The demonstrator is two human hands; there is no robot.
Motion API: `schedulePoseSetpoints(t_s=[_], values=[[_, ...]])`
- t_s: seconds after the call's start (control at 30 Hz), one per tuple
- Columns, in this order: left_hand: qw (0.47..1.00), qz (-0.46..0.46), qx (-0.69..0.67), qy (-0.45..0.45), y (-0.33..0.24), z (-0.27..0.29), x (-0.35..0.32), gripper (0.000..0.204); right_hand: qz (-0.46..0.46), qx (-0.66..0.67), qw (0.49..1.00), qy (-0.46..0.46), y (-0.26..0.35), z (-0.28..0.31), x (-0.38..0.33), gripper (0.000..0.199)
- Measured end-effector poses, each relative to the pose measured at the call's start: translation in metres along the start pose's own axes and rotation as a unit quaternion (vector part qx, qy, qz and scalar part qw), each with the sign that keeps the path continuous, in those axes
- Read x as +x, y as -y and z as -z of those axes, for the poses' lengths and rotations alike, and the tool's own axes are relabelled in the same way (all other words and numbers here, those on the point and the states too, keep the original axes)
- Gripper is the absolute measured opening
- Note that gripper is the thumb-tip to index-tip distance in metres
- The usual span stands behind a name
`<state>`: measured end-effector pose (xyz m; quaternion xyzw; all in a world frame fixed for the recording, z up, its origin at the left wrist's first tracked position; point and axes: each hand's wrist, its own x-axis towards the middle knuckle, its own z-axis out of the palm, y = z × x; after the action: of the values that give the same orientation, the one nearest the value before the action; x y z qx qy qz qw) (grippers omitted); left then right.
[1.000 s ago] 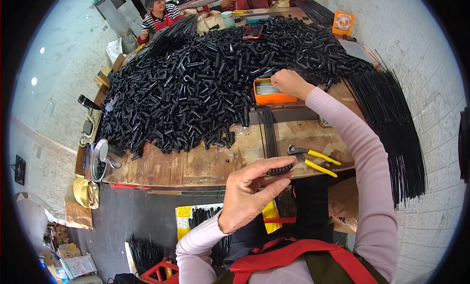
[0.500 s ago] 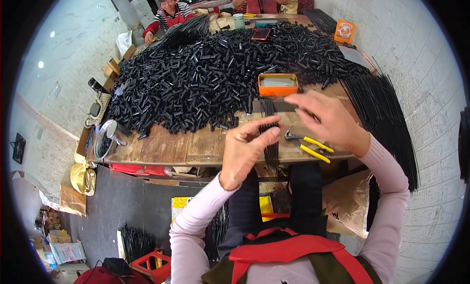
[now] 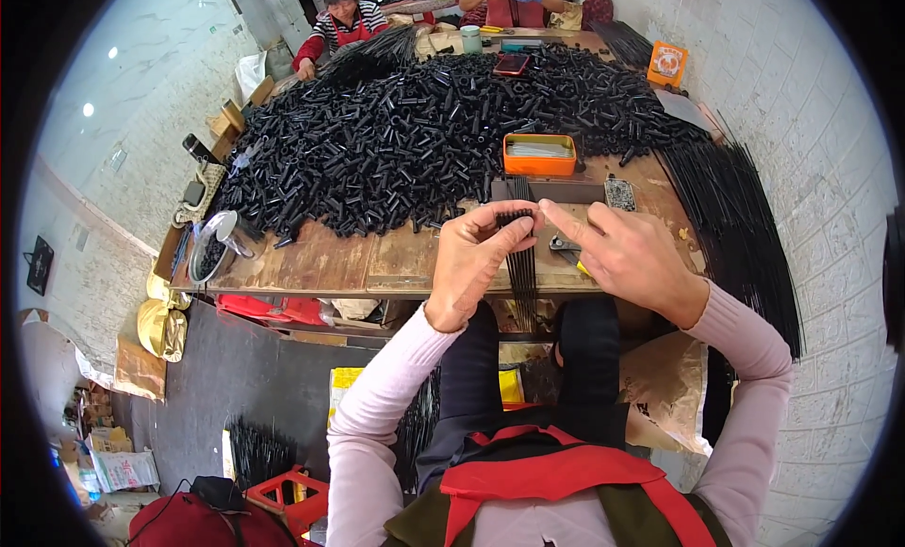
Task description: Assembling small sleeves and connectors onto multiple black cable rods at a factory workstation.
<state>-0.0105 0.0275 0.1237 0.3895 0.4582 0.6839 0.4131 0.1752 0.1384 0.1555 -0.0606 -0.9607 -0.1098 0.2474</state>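
Note:
My left hand [image 3: 479, 257] is closed around a row of thin black rods [image 3: 523, 281], which hang down past the table's near edge. Their dark, knobbly upper ends stick up between thumb and forefinger. My right hand [image 3: 633, 262] is at those ends, its index finger stretched toward them and the fingertips meeting my left hand. The other fingers curl in, and whatever small thing they may hold is hidden. Under the right hand lie pliers [image 3: 564, 247] with yellow handles, mostly covered. Just beyond my hands stands an orange tin [image 3: 539, 167] holding pale, thin strips.
A wide heap of short black tubes [image 3: 377, 142] covers the table's middle. A small box of tiny pieces [image 3: 619, 194] stands right of the tin. Long black rods [image 3: 726, 227] lie along the right edge, a clear jar [image 3: 209, 257] at the left. Two people work across the table.
My right hand has come left from above the table to the rod ends, and its spread fingers have drawn in. My left hand keeps its hold. The whole view has shifted slightly.

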Motion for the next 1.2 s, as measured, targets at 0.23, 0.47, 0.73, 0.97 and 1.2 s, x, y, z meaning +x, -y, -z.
schedulePoseSetpoints(t_s=[0.23, 0.47, 0.73, 0.97, 1.2], values=[[1.0, -0.005, 0.002, 0.01, -0.001, 0.006, 0.004, 0.02, 0.051, -0.045, 0.998, 0.0, -0.008, -0.003, 0.005, 0.074], [0.999, 0.007, -0.01, 0.031, 0.0, 0.01, 0.006, 0.022, 0.113, -0.066, 0.988, -0.079, -0.016, 0.005, 0.011, 0.053], [0.996, 0.038, -0.017, 0.081, -0.004, 0.014, 0.004, 0.027, 0.133, -0.027, 0.983, -0.124, -0.015, 0.002, 0.018, 0.037], [0.994, 0.035, -0.036, 0.1, -0.003, 0.017, 0.003, 0.029, 0.14, -0.003, 0.981, -0.135, -0.012, 0.004, 0.024, 0.037], [0.994, 0.036, -0.037, 0.093, -0.001, 0.019, 0.004, 0.029, 0.138, 0.016, 0.981, -0.134, -0.012, 0.0, 0.021, 0.041]])
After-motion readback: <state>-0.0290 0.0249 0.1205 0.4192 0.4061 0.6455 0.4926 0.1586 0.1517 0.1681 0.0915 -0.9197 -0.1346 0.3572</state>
